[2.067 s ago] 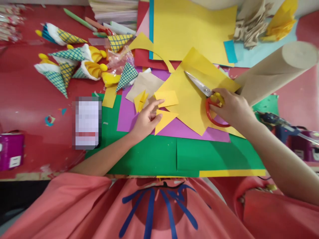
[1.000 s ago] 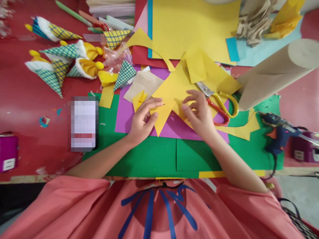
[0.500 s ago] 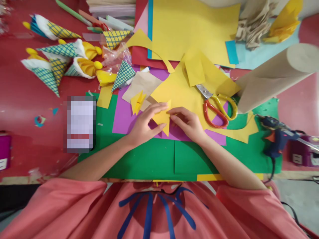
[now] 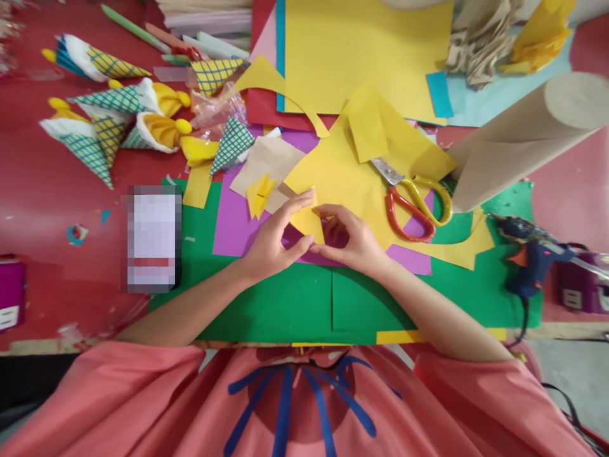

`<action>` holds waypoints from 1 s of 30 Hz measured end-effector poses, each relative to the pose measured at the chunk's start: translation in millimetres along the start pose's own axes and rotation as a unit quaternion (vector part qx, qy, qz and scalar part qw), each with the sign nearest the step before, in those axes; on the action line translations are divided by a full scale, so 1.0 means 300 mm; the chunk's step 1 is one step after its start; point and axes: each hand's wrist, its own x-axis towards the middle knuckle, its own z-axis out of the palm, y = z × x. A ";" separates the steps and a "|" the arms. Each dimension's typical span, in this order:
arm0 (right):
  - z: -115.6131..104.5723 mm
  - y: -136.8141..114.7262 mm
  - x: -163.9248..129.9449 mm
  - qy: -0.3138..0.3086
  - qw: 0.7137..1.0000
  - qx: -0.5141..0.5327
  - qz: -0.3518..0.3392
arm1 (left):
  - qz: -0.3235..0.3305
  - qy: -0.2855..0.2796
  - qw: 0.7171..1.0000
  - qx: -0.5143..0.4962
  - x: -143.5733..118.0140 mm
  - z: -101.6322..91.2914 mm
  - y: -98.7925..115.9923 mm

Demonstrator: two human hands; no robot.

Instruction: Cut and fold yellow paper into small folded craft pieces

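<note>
My left hand (image 4: pixel 273 238) and my right hand (image 4: pixel 354 238) pinch a small yellow paper piece (image 4: pixel 308 222) between their fingertips, just above a purple sheet (image 4: pixel 233 222) that lies on green paper (image 4: pixel 285 298). A larger yellow sheet (image 4: pixel 342 174) lies just beyond the hands. A small folded yellow shape (image 4: pixel 259 193) rests to the left on a brown paper scrap (image 4: pixel 269 162). Scissors (image 4: pixel 412 197) with red and yellow handles lie to the right, untouched.
Several checked paper cones (image 4: pixel 109 120) lie at the far left on the red table (image 4: pixel 47 184). A brown paper roll (image 4: pixel 523 136) slants at the right. A blue glue gun (image 4: pixel 530 254) sits at the right edge. Stacked coloured sheets (image 4: pixel 361 51) fill the back.
My right hand let go of the scissors, which now lie on the paper, and came over to the small yellow piece. Both hands have folded the piece smaller.
</note>
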 end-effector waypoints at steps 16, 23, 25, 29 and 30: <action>-0.022 -0.004 0.000 -0.005 0.996 0.078 0.036 | -0.013 0.052 0.998 0.012 -0.008 0.016 -0.045; -0.025 0.007 0.005 0.046 0.998 0.045 0.024 | -0.061 0.073 0.995 -0.008 -0.011 0.017 -0.048; -0.026 0.011 0.008 0.052 0.997 0.043 0.021 | -0.087 0.067 0.994 -0.020 -0.010 0.016 -0.047; -0.021 0.018 0.004 0.039 0.995 0.073 0.051 | -0.113 0.097 0.988 -0.044 -0.001 0.008 -0.043; -0.018 0.020 0.001 0.033 0.994 0.088 0.055 | -0.117 0.104 0.987 -0.046 0.002 0.006 -0.043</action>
